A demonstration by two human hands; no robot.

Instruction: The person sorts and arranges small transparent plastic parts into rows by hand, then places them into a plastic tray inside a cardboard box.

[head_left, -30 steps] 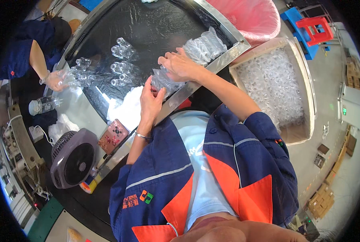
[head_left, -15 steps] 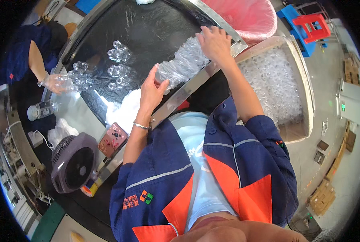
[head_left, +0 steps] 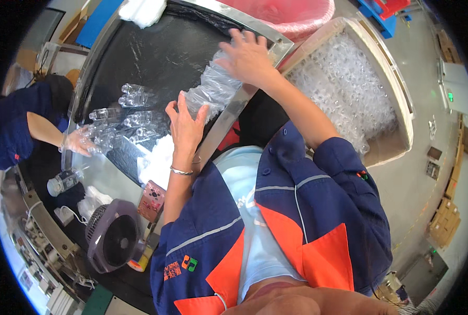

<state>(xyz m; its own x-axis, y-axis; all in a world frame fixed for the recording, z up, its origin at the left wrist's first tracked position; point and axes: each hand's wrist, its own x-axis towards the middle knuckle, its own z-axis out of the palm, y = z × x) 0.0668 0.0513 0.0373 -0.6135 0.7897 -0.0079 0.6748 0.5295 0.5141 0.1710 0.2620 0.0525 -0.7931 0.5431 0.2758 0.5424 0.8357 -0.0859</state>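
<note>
My right hand (head_left: 250, 56) rests with spread fingers on the far end of a row of clear plastic bottles (head_left: 213, 86) lying at the metal rim (head_left: 234, 113) of a black work surface (head_left: 166, 52). At the near end of that row, my left hand (head_left: 185, 122) presses against it with fingers apart. More clear bottles (head_left: 134, 97) lie in small groups farther left on the black surface. A white cloth (head_left: 155, 163) sits just below my left hand.
A large carton of clear bottles (head_left: 349, 94) stands to my right, a pink bin (head_left: 297, 13) behind it. A co-worker's gloved hand (head_left: 79, 140) reaches onto bottles at the left. A small fan (head_left: 113, 233), a pink phone (head_left: 151, 198) and a small jar (head_left: 61, 182) lie near the front edge.
My right hand has moved right and away with the row of bottles, from the middle of the surface to its rim. My left hand has followed along the row.
</note>
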